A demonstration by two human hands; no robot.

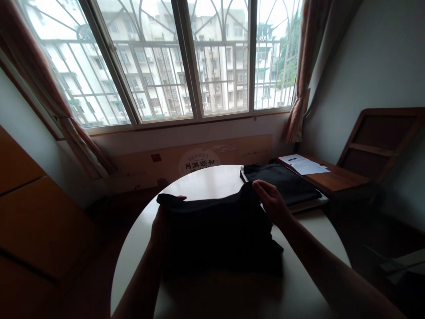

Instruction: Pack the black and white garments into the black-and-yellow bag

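A dark, folded piece of cloth (219, 235), probably a garment, is held up over the white round table (133, 248). Its exact kind is lost in the shadow. At the cloth's upper left corner is my left hand (161, 223), mostly behind the fabric, with a fingertip showing over the top edge. My right hand (268, 199) pinches the upper right corner between thumb and fingers. The lower part of the cloth hangs toward the near side of the table, its lower right edge uneven.
Another folded dark cloth (282, 184) lies on the table's far right, over something pale. Beyond it a wooden desk (345, 175) carries papers (303, 165) and a pen. A wooden chair back or panel (378, 137) leans right. An orange-brown cabinet (29, 221) stands left; a barred window is ahead.
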